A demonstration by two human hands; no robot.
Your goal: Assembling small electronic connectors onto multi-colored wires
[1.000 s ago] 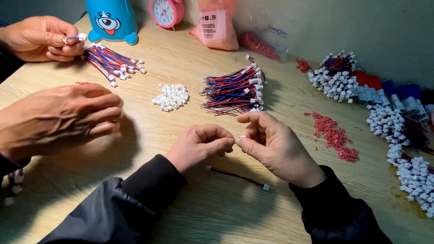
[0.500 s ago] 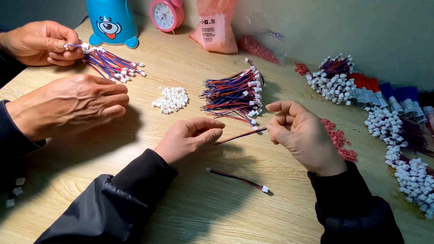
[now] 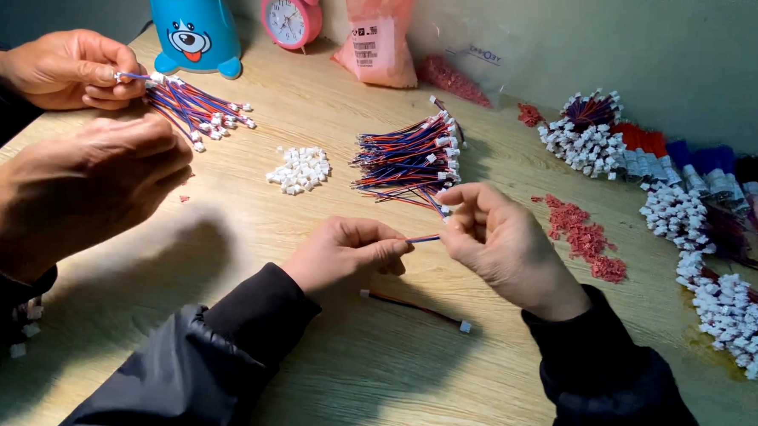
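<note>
Left hand [image 3: 347, 252] and right hand [image 3: 501, 235], centre frame, each grip pinching one end of a thin red-blue wire lead [image 3: 423, 238] held just above the worktop [image 3: 373, 358], pale wood with visible grain. A second lead [image 3: 413, 306] with small white plastic plugs lies flat just below the hands. Behind them: fanned bundle of same leads [image 3: 411, 159], small heap of white connector housings [image 3: 299, 169], scatter of red granular bits [image 3: 584, 235]. Right edge: long row of finished bundles [image 3: 702, 227], white ends, cut off by frame.

Vs half a second ago: hands closer together, less wire showing between them; co-worker's near hand [image 3: 82, 187] at left is larger in frame.

Co-worker's far hand [image 3: 66, 67], upper left, holds another bundle [image 3: 196, 110]. Blue toy [image 3: 193, 22], pink alarm clock [image 3: 291, 13], pink bag [image 3: 378, 34] are cropped at the top. Wire ends are hidden inside both grips
</note>
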